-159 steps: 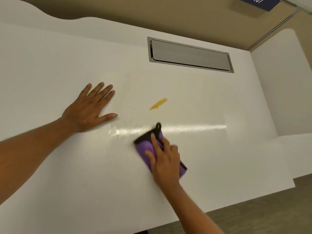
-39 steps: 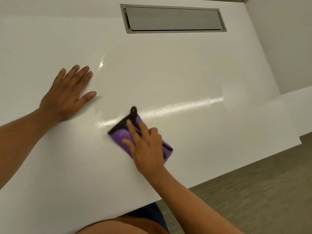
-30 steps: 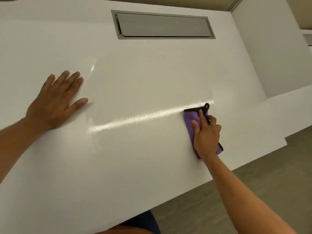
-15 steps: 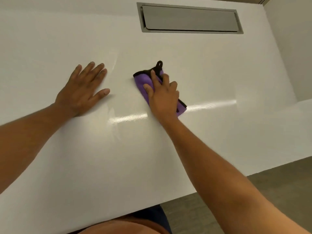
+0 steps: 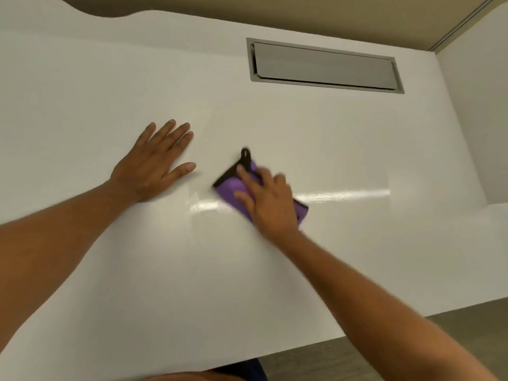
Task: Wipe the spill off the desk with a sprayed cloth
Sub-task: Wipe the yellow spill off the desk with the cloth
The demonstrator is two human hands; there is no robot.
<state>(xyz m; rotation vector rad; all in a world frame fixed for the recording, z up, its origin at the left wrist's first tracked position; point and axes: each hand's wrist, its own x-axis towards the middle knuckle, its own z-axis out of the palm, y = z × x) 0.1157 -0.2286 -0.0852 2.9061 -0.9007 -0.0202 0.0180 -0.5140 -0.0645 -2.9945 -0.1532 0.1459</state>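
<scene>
A purple cloth (image 5: 232,187) with a black edge and a black hanging loop lies flat on the white desk (image 5: 316,138) near its middle. My right hand (image 5: 268,200) presses down on the cloth with fingers spread over it; hand and cloth are motion-blurred. My left hand (image 5: 154,163) rests palm-down on the desk to the left of the cloth, fingers apart, holding nothing. No yellow spill shows on the desk surface. A glossy streak of reflected light (image 5: 343,194) runs to the right of the cloth.
A grey rectangular cable hatch (image 5: 324,67) is set into the desk at the back right. A white side panel (image 5: 478,105) rises at the right. The desk's front edge (image 5: 357,335) borders grey flooring (image 5: 316,358) at the lower right.
The yellow spill seen 5.3 s ago is gone. My right hand swept the cloth right, then back up left, and now toward me and slightly right. My left hand stays planted.
</scene>
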